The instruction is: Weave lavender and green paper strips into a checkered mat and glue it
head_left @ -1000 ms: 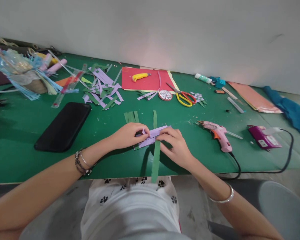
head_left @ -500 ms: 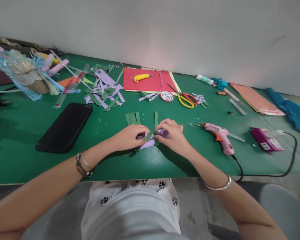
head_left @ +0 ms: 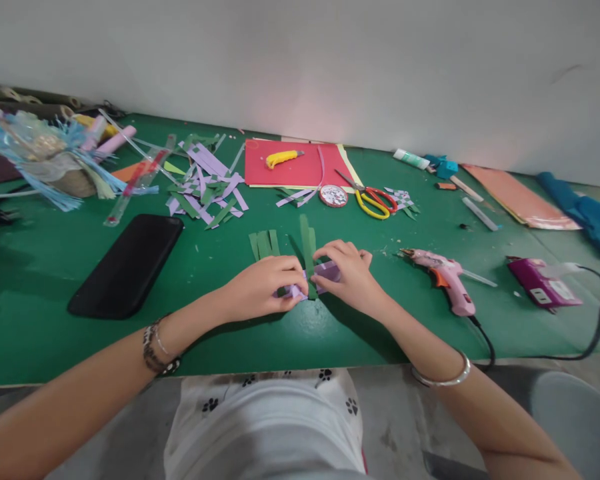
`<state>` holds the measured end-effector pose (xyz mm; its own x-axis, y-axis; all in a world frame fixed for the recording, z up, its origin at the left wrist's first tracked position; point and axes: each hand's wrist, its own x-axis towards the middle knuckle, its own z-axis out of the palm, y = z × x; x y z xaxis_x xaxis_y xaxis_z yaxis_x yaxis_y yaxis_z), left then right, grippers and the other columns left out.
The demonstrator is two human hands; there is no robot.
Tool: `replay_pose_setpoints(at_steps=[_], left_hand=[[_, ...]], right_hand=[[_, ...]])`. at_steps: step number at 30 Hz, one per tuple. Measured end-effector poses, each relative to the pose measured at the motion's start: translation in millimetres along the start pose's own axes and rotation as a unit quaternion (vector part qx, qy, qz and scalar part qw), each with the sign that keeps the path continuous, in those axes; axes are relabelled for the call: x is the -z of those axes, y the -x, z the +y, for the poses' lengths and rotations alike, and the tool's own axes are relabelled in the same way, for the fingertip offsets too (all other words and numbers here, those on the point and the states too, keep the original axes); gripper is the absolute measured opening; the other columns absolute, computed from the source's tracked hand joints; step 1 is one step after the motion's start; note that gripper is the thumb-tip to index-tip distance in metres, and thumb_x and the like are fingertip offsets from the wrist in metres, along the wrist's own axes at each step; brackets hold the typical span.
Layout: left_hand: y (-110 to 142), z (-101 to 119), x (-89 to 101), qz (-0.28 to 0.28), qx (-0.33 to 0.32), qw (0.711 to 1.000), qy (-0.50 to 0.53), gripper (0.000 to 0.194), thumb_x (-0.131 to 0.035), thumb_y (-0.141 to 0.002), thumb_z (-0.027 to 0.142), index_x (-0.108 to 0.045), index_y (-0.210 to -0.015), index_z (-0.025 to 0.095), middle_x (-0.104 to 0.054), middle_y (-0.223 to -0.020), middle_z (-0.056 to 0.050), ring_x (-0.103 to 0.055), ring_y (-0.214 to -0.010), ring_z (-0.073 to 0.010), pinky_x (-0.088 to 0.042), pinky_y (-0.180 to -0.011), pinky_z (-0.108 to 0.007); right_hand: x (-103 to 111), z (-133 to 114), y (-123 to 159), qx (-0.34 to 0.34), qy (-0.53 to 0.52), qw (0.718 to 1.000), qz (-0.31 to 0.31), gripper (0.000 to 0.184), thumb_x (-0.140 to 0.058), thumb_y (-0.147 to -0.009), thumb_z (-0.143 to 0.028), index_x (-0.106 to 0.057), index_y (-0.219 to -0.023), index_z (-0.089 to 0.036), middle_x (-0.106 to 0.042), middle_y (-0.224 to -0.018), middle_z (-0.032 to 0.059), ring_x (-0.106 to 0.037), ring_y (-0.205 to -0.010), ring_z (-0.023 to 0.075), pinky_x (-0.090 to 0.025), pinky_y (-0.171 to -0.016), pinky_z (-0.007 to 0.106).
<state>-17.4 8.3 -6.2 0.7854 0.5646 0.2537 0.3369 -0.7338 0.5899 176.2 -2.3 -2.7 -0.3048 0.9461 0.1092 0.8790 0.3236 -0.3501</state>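
Observation:
Between my hands lies a small weave of purple paper strips (head_left: 327, 270) and green paper strips (head_left: 264, 245) on the green table. One green paper strip (head_left: 307, 243) stands up from its middle, pointing away from me. My left hand (head_left: 273, 283) is closed on the left part of the purple strips, thumb and fingers pinched by the green strip. My right hand (head_left: 350, 277) curves over the right end, its thumb and fingertips on the purple strips beside the green one. The fingers cover much of the weave.
A black phone (head_left: 127, 265) lies left of my hands, a pink glue gun (head_left: 445, 277) to the right beside a purple power box (head_left: 543, 283). Farther back are scissors (head_left: 373, 200), a yellow cutter (head_left: 281, 159) on red paper (head_left: 260, 170), and a heap of paper strips (head_left: 207, 183).
The long green strip hung toward me over the table edge. It was folded up across the weave and now points away from me. Both hands stay close to the weave.

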Motion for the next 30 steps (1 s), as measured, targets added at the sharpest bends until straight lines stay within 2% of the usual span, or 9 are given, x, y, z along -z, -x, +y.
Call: replay_pose_setpoints(at_steps=[4,11,15,18,21,23,25,27,30], left_hand=[[6.6,3.8,7.4,0.005,-0.002,1.0,-0.002,0.015,-0.048,-0.079,0.017,-0.062,-0.08,0.021,-0.055,-0.1,-0.006,-0.05,-0.092,-0.0164,-0.04,-0.079,-0.027],[20.6,5.7,23.5,0.012,0.041,0.998,0.038,0.02,-0.04,-0.084,0.02,-0.059,-0.085,0.021,-0.063,-0.087,-0.002,-0.054,-0.084,-0.0139,-0.04,-0.079,-0.025],[18.4,1.7,22.6,-0.015,0.07,0.995,0.072,0.017,-0.048,-0.08,0.024,-0.056,-0.095,0.02,-0.063,-0.09,-0.001,-0.054,-0.086,-0.0138,-0.04,-0.079,-0.024],[14.8,-1.7,18.6,-0.034,0.096,0.987,0.121,0.041,-0.057,-0.075,0.025,-0.047,-0.114,0.022,-0.057,-0.104,-0.003,-0.055,-0.091,-0.0143,-0.043,-0.078,-0.023],[9.9,-3.4,15.9,-0.049,0.084,0.986,0.132,0.058,-0.051,-0.076,0.017,-0.03,-0.129,0.025,-0.048,-0.118,-0.006,-0.055,-0.09,-0.0122,-0.044,-0.076,-0.022],[4.7,-3.9,15.4,-0.062,0.064,0.992,0.088,0.05,-0.04,-0.08,0.011,-0.034,-0.128,0.024,-0.046,-0.119,-0.008,-0.055,-0.088,-0.0118,-0.044,-0.075,-0.023],[-2.2,-4.7,14.7,-0.071,0.061,0.996,0.008,0.038,-0.034,-0.082,0.01,-0.049,-0.116,0.02,-0.05,-0.115,-0.008,-0.056,-0.089,-0.0143,-0.043,-0.075,-0.026],[-9.6,-6.1,12.6,-0.07,0.086,0.991,-0.077,0.028,-0.038,-0.084,0.016,-0.058,-0.103,0.017,-0.057,-0.103,-0.007,-0.056,-0.089,-0.0176,-0.042,-0.076,-0.028],[-18.5,-7.7,6.7,-0.083,0.124,0.976,-0.16,0.024,-0.046,-0.084,0.024,-0.06,-0.101,0.017,-0.059,-0.097,-0.007,-0.057,-0.087,-0.0198,-0.043,-0.072,-0.029]], right_hand=[[0.4,-0.9,-1.9,0.002,-0.019,1.0,-0.002,0.018,-0.061,-0.071,-0.027,-0.058,-0.089,-0.025,-0.058,-0.098,0.0023,-0.049,-0.093,0.0201,-0.023,-0.072,0.033],[-1.7,0.2,-4.2,-0.007,-0.04,0.999,-0.007,0.021,-0.06,-0.072,-0.026,-0.056,-0.092,-0.024,-0.059,-0.1,0.0018,-0.049,-0.096,0.0206,-0.023,-0.076,0.035],[-1.8,0.1,-4.7,-0.019,-0.053,0.998,-0.024,0.024,-0.059,-0.071,-0.022,-0.054,-0.095,-0.024,-0.061,-0.095,0.0008,-0.05,-0.094,0.02,-0.023,-0.075,0.035],[-2.2,0.2,-4.3,-0.022,-0.064,0.997,-0.031,0.025,-0.057,-0.071,-0.021,-0.053,-0.095,-0.024,-0.061,-0.095,0.0011,-0.051,-0.094,0.0202,-0.023,-0.076,0.036],[-3.8,1.0,-3.9,-0.013,-0.077,0.997,-0.02,0.025,-0.054,-0.07,-0.019,-0.053,-0.095,-0.024,-0.062,-0.096,0.0026,-0.051,-0.093,0.0217,-0.024,-0.077,0.037],[-4.5,2.9,-4.4,-0.016,-0.088,0.996,-0.005,0.027,-0.049,-0.069,-0.015,-0.053,-0.094,-0.023,-0.062,-0.095,0.0033,-0.052,-0.093,0.0221,-0.026,-0.078,0.039],[-3.8,7.0,-5.8,-0.035,-0.113,0.993,0.027,0.031,-0.043,-0.068,-0.011,-0.052,-0.095,-0.023,-0.062,-0.092,0.0034,-0.053,-0.09,0.0205,-0.028,-0.079,0.04],[-1.3,13.4,-7.8,-0.056,-0.163,0.982,0.071,0.034,-0.037,-0.067,-0.008,-0.05,-0.095,-0.022,-0.061,-0.087,0.003,-0.055,-0.085,0.0176,-0.033,-0.079,0.038],[5.0,23.1,-10.1,-0.064,-0.248,0.959,0.119,0.03,-0.032,-0.069,-0.009,-0.048,-0.091,-0.021,-0.059,-0.081,0.002,-0.055,-0.077,0.0141,-0.04,-0.075,0.033]])
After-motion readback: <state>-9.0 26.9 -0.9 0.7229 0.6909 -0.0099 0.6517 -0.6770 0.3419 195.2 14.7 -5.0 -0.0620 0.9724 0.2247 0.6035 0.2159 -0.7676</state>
